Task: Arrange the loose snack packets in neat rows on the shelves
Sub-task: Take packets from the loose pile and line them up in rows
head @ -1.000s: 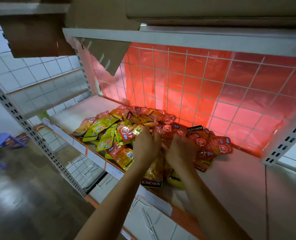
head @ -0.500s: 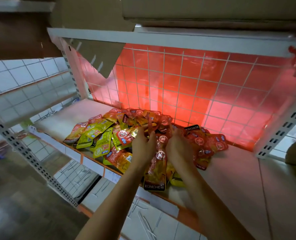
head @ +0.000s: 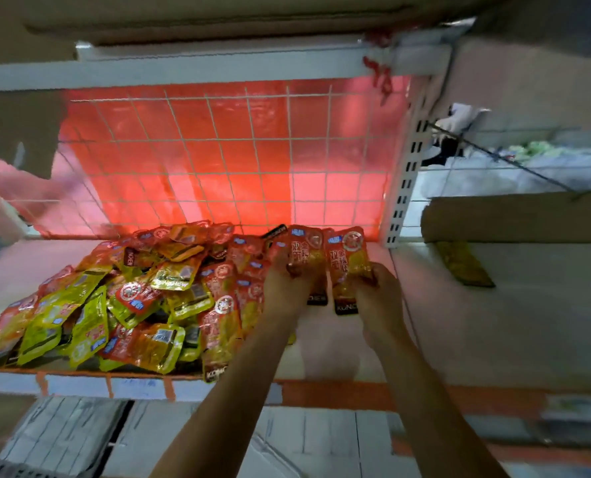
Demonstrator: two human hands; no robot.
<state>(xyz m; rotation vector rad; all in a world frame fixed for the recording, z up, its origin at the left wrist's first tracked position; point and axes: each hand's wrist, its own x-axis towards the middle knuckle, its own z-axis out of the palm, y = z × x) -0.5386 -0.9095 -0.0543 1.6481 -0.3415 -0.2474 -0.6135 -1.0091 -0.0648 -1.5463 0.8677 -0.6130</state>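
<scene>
The left hand (head: 287, 286) grips the lower part of a red packet (head: 305, 251) and the right hand (head: 376, 293) pinches a second red packet (head: 346, 262), the two held side by side with edges nearly touching, right of the frame's centre. To their left a loose heap of red and yellow packets (head: 131, 301) covers the shelf (head: 328, 353) out to the lower-left front edge. Behind stands a white wire grid (head: 218, 150) on red backing, and at right a lone yellow packet (head: 463, 267) lies under a cardboard box (head: 515, 215)
</scene>
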